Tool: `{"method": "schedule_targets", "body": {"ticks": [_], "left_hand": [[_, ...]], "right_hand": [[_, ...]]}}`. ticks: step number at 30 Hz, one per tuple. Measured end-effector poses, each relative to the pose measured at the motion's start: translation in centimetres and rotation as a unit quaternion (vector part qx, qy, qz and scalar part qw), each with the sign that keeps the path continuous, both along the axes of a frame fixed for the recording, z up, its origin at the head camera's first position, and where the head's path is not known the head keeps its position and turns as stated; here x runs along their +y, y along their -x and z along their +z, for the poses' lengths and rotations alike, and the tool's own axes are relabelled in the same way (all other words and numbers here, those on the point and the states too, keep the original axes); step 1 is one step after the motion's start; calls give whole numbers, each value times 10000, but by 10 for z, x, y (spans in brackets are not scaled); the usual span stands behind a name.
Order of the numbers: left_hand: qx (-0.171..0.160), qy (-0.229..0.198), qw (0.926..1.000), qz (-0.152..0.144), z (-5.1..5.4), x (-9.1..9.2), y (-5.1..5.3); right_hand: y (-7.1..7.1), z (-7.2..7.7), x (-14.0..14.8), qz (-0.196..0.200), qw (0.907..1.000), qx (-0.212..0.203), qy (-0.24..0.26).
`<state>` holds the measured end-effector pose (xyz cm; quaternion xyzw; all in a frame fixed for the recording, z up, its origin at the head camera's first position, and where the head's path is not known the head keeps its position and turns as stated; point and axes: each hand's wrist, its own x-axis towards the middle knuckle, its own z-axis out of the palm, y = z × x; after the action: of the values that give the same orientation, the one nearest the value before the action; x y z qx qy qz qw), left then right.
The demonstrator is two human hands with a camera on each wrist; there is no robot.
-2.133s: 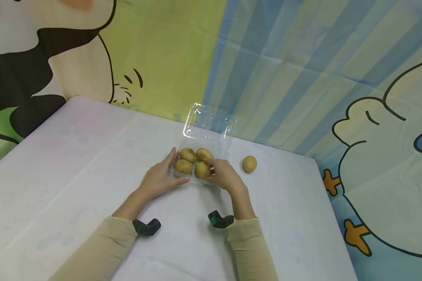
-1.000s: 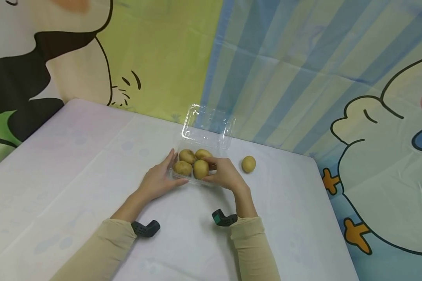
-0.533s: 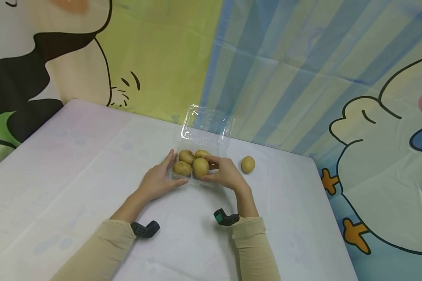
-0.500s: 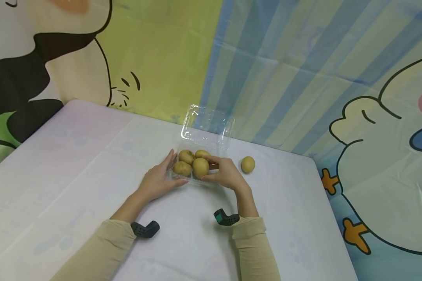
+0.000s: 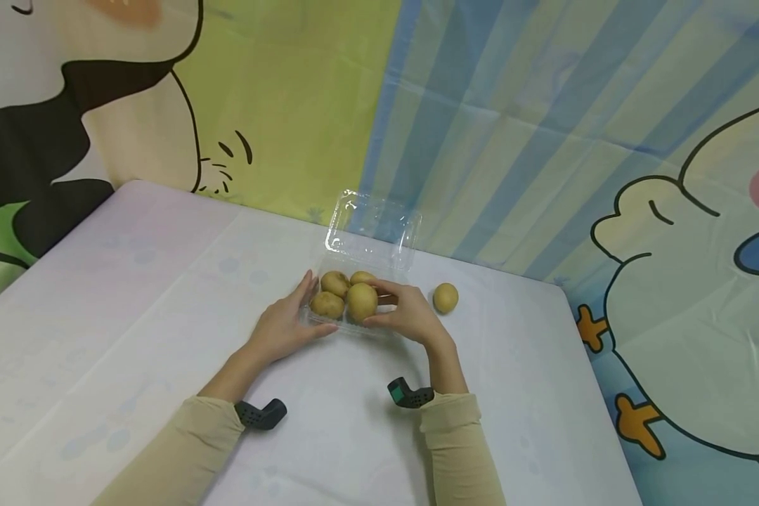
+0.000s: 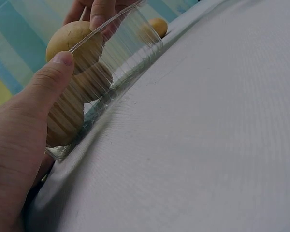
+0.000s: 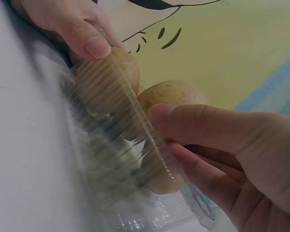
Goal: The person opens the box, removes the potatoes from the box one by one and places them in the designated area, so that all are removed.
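A clear plastic clamshell container stands on the table with its lid raised at the back. My left hand holds its left front corner, thumb on the front rim and fingers along the left side. My right hand pinches a potato between thumb and fingers at the container's front right; in the left wrist view this potato sits above the rim. Three more lie inside: a front left potato, a back left potato and a partly hidden back right potato.
A loose potato lies on the white-covered table to the right of the container. Behind the table hangs a printed cloth backdrop. Black wrist devices sit on both forearms.
My right hand has lifted the front right potato slightly, from down among the others to partly above the rim. The left hand and container have barely moved.
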<state>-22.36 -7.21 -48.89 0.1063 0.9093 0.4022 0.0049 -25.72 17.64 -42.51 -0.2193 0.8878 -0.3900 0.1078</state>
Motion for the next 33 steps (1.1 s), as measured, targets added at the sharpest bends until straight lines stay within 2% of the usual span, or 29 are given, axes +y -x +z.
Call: {"method": "schedule_targets", "body": {"ticks": [6,12,18,25,29,33], "left_hand": [[-14,10,10000,9,0,0,0],[36,-3,10000,9,0,0,0],[66,35,10000,-5,0,-1,0],[88,17,10000,-15,-1,-1,0],[57,0,10000,-14,-1,0,0],[70,-2,10000,-40,0,0,0]], "right_hand": [[-2,5,6,-34,9999,51,141],[-4,9,16,-230,9993,39,285],[-7,8,28,-466,9977,-98,489],[-7,6,42,-680,9951,-12,723],[-7,7,49,-860,9928,107,833],[-9,10,59,-1201,9892,-6,840]]}}
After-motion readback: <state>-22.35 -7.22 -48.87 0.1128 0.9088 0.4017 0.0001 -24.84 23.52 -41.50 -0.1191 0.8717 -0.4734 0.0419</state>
